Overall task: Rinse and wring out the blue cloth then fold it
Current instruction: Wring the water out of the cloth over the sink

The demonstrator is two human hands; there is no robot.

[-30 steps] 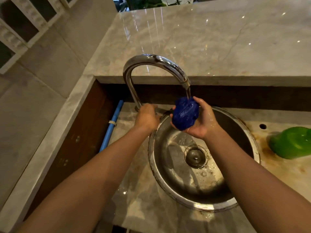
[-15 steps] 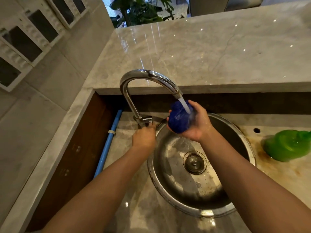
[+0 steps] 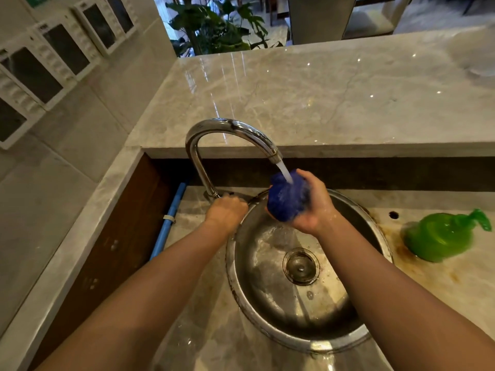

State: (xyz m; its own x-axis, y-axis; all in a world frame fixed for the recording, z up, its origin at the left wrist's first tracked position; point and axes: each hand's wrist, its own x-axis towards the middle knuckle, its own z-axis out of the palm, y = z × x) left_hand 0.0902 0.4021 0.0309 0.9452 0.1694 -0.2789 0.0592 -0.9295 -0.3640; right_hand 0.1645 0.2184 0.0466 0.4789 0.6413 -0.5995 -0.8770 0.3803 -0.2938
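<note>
Water (image 3: 285,171) had grown from a trickle to a full stream, and our right hand (image 3: 314,207) gripped the balled blue cloth (image 3: 284,203) under it, above the sink (image 3: 308,346). Our left hand (image 3: 226,212) sat curled at the tap (image 3: 230,125) base; we could not tell whether it held anything.

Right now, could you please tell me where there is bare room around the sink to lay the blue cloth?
Free: the raised marble counter behind the faucet, and the lower counter strip in front of the sink. Crowded: left of the sink, where the left hand grips the faucet handle; right, the green bottle on stained stone.
</note>
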